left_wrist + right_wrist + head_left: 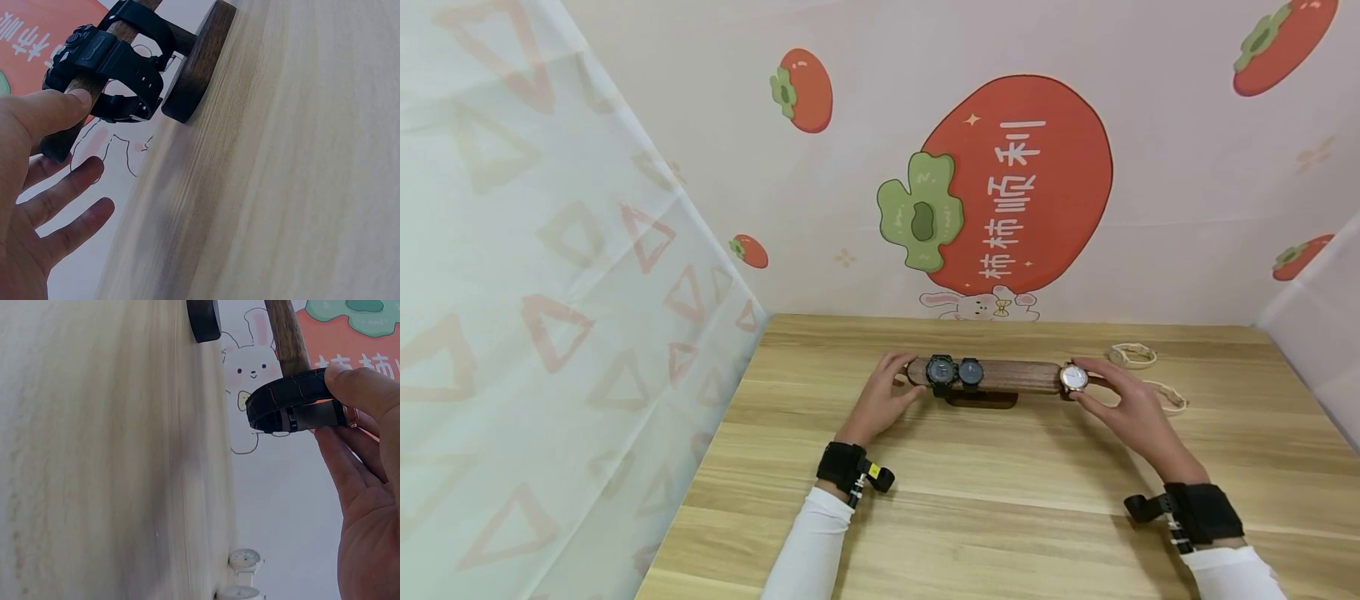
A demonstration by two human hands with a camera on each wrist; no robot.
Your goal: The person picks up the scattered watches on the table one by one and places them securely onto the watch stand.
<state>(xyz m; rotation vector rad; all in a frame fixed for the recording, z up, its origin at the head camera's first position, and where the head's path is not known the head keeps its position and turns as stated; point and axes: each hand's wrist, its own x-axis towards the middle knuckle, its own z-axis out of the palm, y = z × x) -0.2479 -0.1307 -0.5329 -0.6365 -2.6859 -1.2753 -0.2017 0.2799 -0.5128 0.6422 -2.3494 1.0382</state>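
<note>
A dark wooden watch stand (1021, 377) stands on the table, its horizontal bar raised on a foot (206, 56). Two black watches (942, 371) (971, 372) are looped round the bar's left part. My left hand (883, 400) holds the bar's left end, thumb (62, 107) on the near side and other fingers behind. At the right end my right hand (1131, 408) pinches a wristwatch (1074, 377) with a white dial, between thumb and fingers. Its dark strap (287, 392) forms a closed loop at the bar's tip in the right wrist view.
Two pale watches (1133, 355) (1171, 397) lie on the wooden table (1000, 517) to the right, one behind my right hand and one beside it. A printed cloth wall (835, 192) rises at the table's back edge. Another cloth (587, 333) hangs on the left.
</note>
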